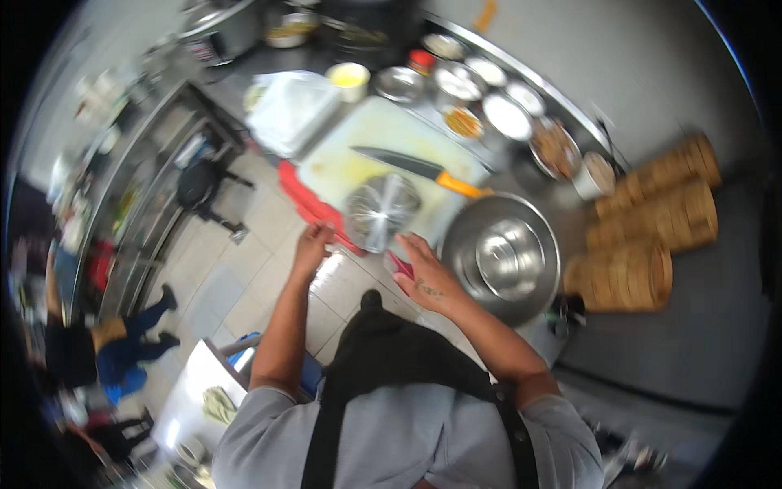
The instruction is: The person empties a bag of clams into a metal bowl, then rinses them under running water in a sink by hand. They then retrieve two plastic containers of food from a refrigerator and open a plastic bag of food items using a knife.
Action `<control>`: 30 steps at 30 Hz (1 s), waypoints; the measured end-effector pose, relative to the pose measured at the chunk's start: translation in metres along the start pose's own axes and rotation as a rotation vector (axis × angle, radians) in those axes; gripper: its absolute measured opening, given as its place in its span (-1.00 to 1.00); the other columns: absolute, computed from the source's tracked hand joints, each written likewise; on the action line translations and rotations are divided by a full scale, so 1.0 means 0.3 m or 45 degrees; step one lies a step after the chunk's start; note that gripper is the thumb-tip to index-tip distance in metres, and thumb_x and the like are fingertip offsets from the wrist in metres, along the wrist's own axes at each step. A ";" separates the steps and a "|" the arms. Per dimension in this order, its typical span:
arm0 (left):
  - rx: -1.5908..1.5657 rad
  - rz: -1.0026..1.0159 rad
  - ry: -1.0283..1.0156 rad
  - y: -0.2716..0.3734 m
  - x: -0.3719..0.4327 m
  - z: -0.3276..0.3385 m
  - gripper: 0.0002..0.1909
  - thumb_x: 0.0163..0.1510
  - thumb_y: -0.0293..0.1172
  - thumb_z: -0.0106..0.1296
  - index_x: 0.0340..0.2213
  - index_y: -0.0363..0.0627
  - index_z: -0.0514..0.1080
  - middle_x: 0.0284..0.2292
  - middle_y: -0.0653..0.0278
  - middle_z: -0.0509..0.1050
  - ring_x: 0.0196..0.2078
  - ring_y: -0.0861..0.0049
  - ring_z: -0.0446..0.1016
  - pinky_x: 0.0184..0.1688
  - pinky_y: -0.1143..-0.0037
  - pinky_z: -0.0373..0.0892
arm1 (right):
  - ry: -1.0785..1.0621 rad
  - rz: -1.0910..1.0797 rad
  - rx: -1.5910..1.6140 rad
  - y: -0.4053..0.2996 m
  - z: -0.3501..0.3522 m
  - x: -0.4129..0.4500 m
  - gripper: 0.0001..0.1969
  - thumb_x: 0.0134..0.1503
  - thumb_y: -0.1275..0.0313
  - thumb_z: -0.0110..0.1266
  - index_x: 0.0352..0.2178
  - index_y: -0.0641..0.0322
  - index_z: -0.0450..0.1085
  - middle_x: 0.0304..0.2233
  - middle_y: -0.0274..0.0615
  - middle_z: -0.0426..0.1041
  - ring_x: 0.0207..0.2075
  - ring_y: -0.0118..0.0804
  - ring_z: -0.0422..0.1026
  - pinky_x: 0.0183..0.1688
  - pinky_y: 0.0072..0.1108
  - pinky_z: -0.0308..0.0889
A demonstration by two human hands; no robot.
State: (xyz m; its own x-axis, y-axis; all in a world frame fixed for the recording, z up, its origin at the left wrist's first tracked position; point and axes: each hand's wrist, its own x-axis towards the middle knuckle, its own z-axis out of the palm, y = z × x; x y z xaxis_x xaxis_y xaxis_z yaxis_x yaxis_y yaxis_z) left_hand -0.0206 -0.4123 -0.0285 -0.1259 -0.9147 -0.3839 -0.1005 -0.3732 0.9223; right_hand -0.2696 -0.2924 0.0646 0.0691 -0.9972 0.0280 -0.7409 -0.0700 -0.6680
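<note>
A knotted clear plastic bag (382,211) with dark contents sits at the near edge of a white cutting board (342,134). My right hand (427,281) is just right of the bag, its thumb and fingers apart. A small red piece (401,266) shows between them; I cannot tell what it is. To the bag's left, my left hand (313,247) has its fingertips drawn together beside a red cloth (311,198). Whether something thin is between them is blurred. A kitchen knife (415,168) with a yellow handle lies across the board beyond the bag.
A large steel bowl (452,263) stands right of the board. Bamboo steamers (617,275) are stacked farther right. Several small bowls (507,116) line the back. A white plastic bag (290,113) lies at the left. A stool (201,186) and another person (73,348) are to the left.
</note>
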 end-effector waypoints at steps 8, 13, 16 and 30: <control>-0.077 -0.194 -0.267 0.077 0.120 0.146 -0.52 0.03 -0.07 -0.01 -0.13 -0.17 0.24 -0.31 0.28 0.33 -0.33 0.57 0.34 -0.50 0.52 0.42 | 0.561 0.366 -0.191 0.047 -0.222 -0.304 -0.60 -0.08 0.46 0.16 -0.16 0.28 0.29 -0.12 0.03 0.30 -0.06 0.00 0.29 -0.04 -0.37 0.22; -0.115 -0.056 -0.305 0.127 0.203 0.138 -0.65 0.05 -0.15 0.00 -0.26 -0.16 0.28 -0.42 0.34 0.31 -0.43 0.62 0.34 -0.60 0.56 0.42 | 0.653 0.711 -0.535 0.138 -0.208 -0.412 -0.52 -0.20 0.51 0.22 -0.16 0.31 0.29 -0.09 0.04 0.27 0.00 0.04 0.23 0.02 -0.31 0.14; -0.067 -0.011 -0.373 0.153 0.222 0.138 -0.67 0.04 -0.12 0.01 -0.30 -0.13 0.31 -0.49 0.40 0.26 -0.50 0.61 0.36 -0.54 0.55 0.43 | 0.618 0.727 -0.556 0.172 -0.177 -0.420 -0.49 -0.25 0.54 0.24 -0.17 0.30 0.30 -0.05 0.04 0.23 0.01 0.05 0.21 0.05 -0.27 0.09; 0.097 0.360 0.234 0.030 -0.007 0.025 -0.79 0.06 -0.34 -0.02 -0.30 -0.20 0.39 -0.39 0.35 0.44 -0.35 0.68 0.39 -0.39 0.65 0.32 | 0.620 0.269 -0.382 0.215 -0.314 -0.350 -0.87 -0.08 0.60 0.03 -0.41 0.32 0.40 -0.39 0.00 0.41 -0.19 0.02 0.36 -0.13 -0.38 0.28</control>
State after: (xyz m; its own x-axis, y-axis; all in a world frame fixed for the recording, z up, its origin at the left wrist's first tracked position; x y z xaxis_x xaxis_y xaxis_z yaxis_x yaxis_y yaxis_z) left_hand -0.0287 -0.4125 -0.0197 0.0200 -0.9955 -0.0927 -0.1616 -0.0947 0.9823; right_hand -0.3877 -0.1945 0.0887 -0.3608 -0.8825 0.3018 -0.8662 0.1971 -0.4591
